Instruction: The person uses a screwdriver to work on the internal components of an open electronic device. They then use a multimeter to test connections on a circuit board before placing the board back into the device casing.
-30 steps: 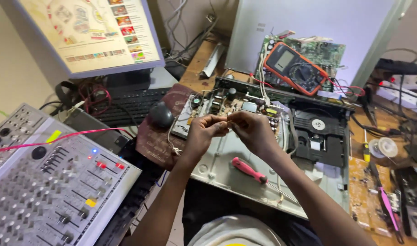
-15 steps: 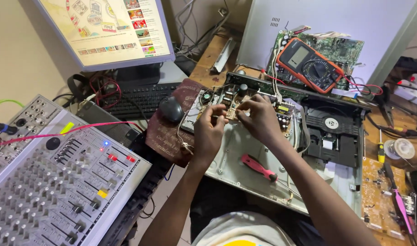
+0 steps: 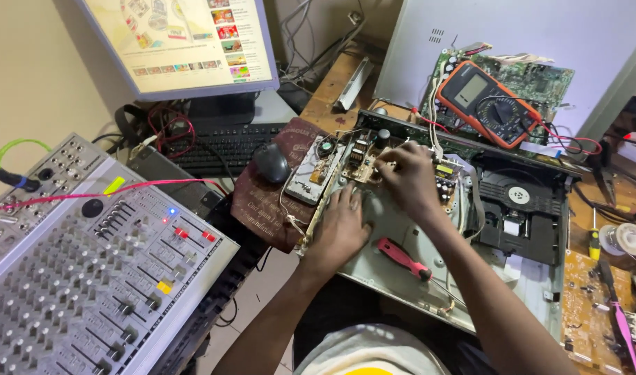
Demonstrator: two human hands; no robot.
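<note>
The left hand [image 3: 344,226] lies spread flat on the open player case [image 3: 401,278], so press steady while the right hand [image 3: 405,177] pinches something tiny on the circuit board [image 3: 363,149] at twelve o'clock.

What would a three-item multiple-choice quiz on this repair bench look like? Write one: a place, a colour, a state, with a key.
1. Where does the red-handled screwdriver lie?
A. on the metal chassis, just beside the left hand
B. on the keyboard
C. on the audio mixer

2. What colour is the case of the multimeter?
A. blue
B. orange
C. white

3. How is the left hand placed?
A. lifted clear of the bench
B. gripping the mouse
C. pressed flat on the chassis, by its left edge

Key:
1 A, the screwdriver rests on the bare grey plate to the right of that hand.
2 B, an orange rim runs round its dark face.
3 C, the palm is down on the metal while the right hand works with its fingertips at the circuit board.
</note>
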